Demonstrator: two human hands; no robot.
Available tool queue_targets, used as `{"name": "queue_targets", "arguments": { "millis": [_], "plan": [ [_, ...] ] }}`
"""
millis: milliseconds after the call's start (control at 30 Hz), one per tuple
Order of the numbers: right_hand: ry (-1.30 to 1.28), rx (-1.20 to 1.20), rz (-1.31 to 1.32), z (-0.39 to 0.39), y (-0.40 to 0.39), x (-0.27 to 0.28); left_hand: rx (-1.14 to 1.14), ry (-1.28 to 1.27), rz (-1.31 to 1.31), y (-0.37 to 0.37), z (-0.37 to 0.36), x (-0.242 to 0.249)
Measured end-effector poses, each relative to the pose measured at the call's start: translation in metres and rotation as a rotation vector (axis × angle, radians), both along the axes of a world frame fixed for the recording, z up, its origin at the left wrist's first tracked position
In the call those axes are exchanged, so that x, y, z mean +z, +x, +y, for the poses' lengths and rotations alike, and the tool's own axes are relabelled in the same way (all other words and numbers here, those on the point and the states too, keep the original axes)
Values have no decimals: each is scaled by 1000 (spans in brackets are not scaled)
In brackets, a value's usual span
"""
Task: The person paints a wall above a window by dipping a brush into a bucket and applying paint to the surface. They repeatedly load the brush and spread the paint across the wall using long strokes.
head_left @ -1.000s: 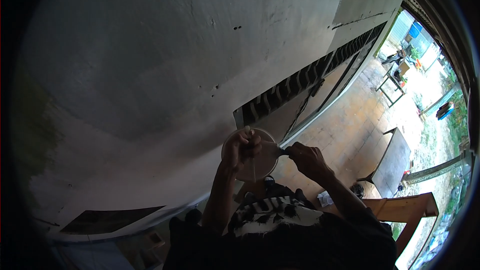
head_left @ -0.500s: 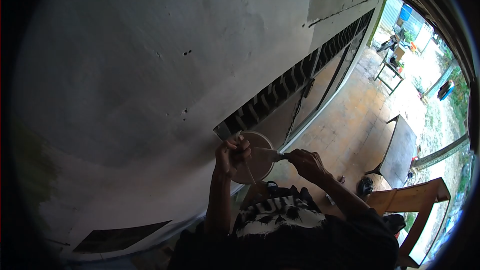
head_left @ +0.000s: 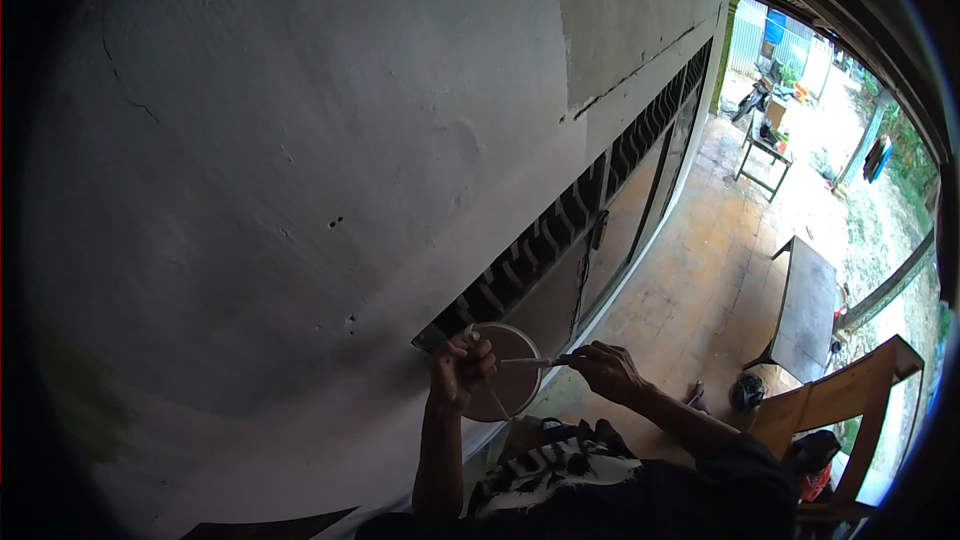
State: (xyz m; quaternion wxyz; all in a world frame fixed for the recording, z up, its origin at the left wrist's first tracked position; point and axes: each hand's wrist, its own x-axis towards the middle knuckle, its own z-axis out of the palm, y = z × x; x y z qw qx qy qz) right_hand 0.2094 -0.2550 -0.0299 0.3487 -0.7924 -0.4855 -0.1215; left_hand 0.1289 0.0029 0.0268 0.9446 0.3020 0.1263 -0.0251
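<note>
Holding: our left hand (head_left: 458, 372) grips the round disc (head_left: 505, 370), raised near the wall (head_left: 300, 140).
Right hand (head_left: 605, 368): closed on a thin tool (head_left: 530, 361), tip touching disc.
Next: we judge steady tip pressure needed.

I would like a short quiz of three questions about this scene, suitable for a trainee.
1. True or false: the left hand holds the round disc up near the wall.
2. What does the right hand hold? A) a hammer B) a thin stick-like tool C) a cup
3. Fill in: the tip of the tool points toward the ____.

Key
1. True; the fingers close on the disc's edge.
2. B; the grip pinches one end of it.
3. Disc; whether the tip touches it cannot be told.
</note>
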Motion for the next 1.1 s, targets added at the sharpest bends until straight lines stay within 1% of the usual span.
{"name": "queue_targets", "arguments": {
  "millis": [167, 233, 267, 333, 400, 467, 533, 567, 600, 667, 700, 767, 800, 833, 900, 967, 1033, 1100],
  "plan": [
    [-16, 11, -25, -2, 14, -6, -45, -35, -44, 10, 5, -5],
    [-43, -17, 321, -1, 13, -5, -48, -41, -56, 15, 5, -3],
    [-43, -16, 316, -1, 15, -7, -24, -32, -47, 15, 2, 2],
    [-80, -25, 452, -1, 21, -19, -1, -25, -41, 14, -2, 9],
    [-26, -17, 468, 1, 28, -38, -14, -16, -78, 15, -1, 15],
    [36, -84, 583, 2, 33, -34, -3, -9, -92, 13, -1, 20],
    [190, -149, 677, 6, 51, -22, 12, -1, -104, 11, -1, 21],
    [277, -168, 656, 9, 67, -11, 21, 18, -102, 11, -1, 20],
    [285, -223, 627, 10, 87, 10, 29, 37, -99, 10, -1, 20],
    [425, -248, 527, 12, 123, 74, 18, 50, -103, 10, 0, 19],
    [622, -164, 405, 18, 150, 93, 8, 62, -107, 10, -1, 19],
    [622, -197, 198, 13, 186, 155, 19, 76, -92, 10, -3, 18],
    [638, -214, 189, 14, 201, 186, 36, 85, -74, 11, -4, 18],
    [625, -284, 144, 16, 208, 221, 44, 94, -57, 11, -6, 20],
    [718, -236, 9, 23, 243, 266, 30, 90, -55, 10, -4, 15],
    [734, -249, -80, 29, 276, 306, 32, 90, -38, 10, -6, 14],
    [777, -220, -226, 37, 304, 338, 42, 88, -42, 9, -5, 12],
    [779, -226, -257, 42, 306, 364, 67, 84, -30, 7, -4, 10]
  ]
}}
